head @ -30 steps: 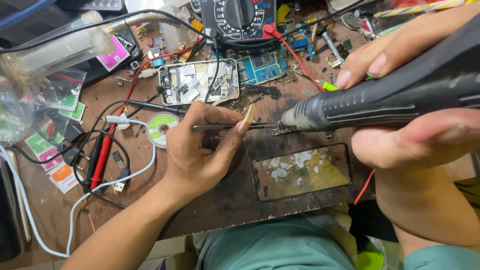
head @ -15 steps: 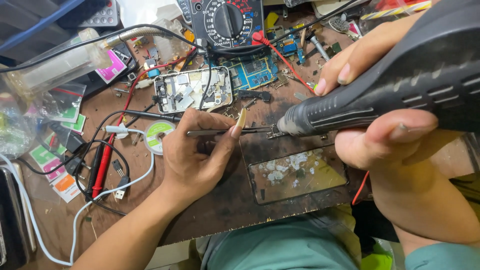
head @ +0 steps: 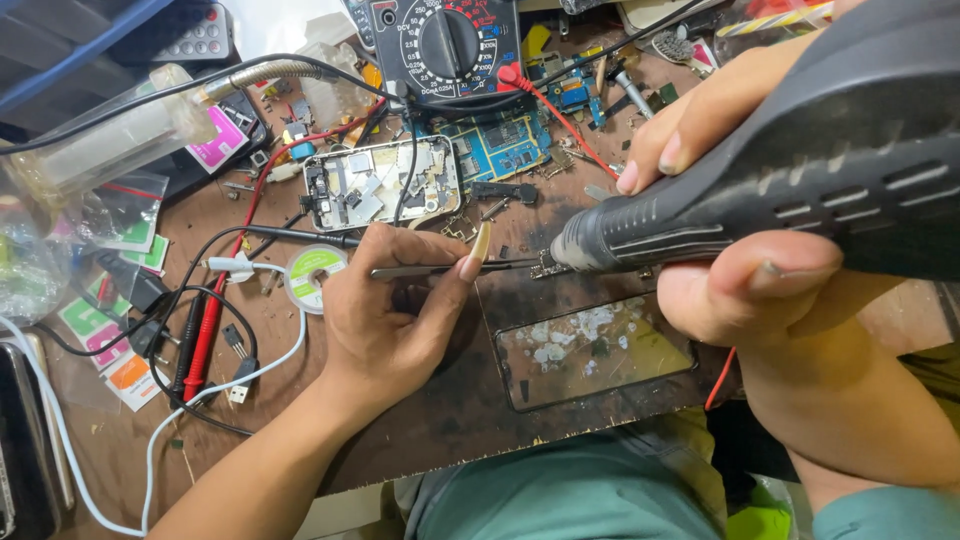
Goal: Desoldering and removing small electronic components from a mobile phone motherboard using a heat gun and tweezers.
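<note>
My left hand pinches metal tweezers that point right, their tips on a small circuit part on the brown bench. My right hand grips a large dark hot-air gun, whose nozzle sits right over that small part. Just below them lies a dark glass panel with white residue on it. Beyond the tweezers lie an opened phone frame and a blue circuit board.
A multimeter with red and black leads stands at the back. A solder spool, white cable, black cables and coloured packets crowd the left side. The bench's front edge runs just below the glass panel.
The view has shifted and drawn closer. The hot-air gun fills more of the right side, its nozzle still at the tweezers' tips. My left hand keeps its hold.
</note>
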